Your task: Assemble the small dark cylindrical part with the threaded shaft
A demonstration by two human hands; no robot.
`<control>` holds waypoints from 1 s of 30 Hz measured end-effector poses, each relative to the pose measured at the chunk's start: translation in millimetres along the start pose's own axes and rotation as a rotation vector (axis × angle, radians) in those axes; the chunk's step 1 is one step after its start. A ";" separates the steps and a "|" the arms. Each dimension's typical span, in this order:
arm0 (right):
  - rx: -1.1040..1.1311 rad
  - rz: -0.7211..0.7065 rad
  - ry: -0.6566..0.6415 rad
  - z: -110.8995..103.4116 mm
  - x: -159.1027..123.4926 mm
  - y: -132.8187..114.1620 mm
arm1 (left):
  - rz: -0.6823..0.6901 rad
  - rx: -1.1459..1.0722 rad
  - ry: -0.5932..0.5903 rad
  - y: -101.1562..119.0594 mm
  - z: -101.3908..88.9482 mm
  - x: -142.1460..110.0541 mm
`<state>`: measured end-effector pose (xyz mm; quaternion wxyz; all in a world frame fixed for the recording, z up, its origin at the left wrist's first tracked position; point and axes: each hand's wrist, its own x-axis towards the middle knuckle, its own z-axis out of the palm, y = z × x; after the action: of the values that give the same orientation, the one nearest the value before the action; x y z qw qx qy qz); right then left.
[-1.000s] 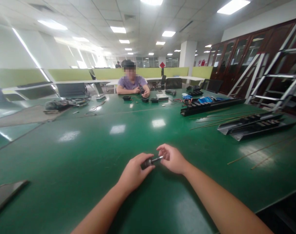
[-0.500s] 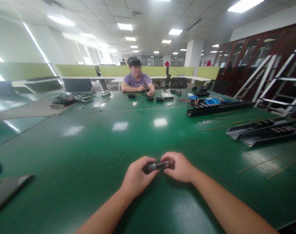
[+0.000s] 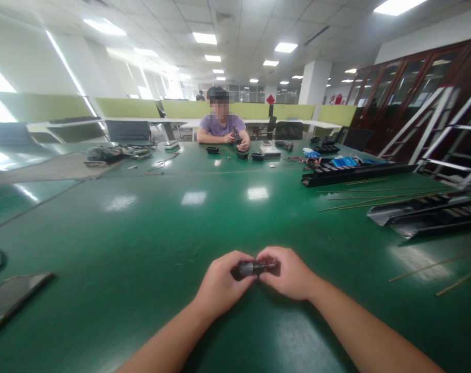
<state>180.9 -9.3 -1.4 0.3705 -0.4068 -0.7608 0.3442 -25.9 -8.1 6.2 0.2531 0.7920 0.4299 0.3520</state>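
Between my two hands is a small cylindrical part [image 3: 249,268], with a grey metal band and a thinner ridged shaft pointing right; its exact kind I cannot make out. My left hand [image 3: 220,282] is closed around the thick dark end, which its fingers partly cover. Fingers and thumb of my right hand [image 3: 288,273] curl about the shaft's right end, and the tip is partly hidden. Both hands are just over the green tabletop [image 3: 153,290] near its front, their fingertips almost touching.
Black metal channels [image 3: 433,215] and thin rods [image 3: 359,203] lie on the right. A flat dark-edged panel [image 3: 18,298] is at the left. Across the table a person [image 3: 222,127] handles a dark object, with small black boxes [image 3: 258,156] in front. A ladder [image 3: 416,127] stands beyond.
My right hand has closed in on my left, covering more of the ridged shaft. The whole view has shifted slightly.
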 end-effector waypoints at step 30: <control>-0.080 0.023 -0.007 2.8 3.9 5.9 | -0.089 0.043 0.002 1.4 4.7 2.8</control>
<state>179.2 -4.0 -6.6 0.3470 -0.4289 -0.7705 0.3191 -20.5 -6.8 5.2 0.2510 0.7770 0.4724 0.3319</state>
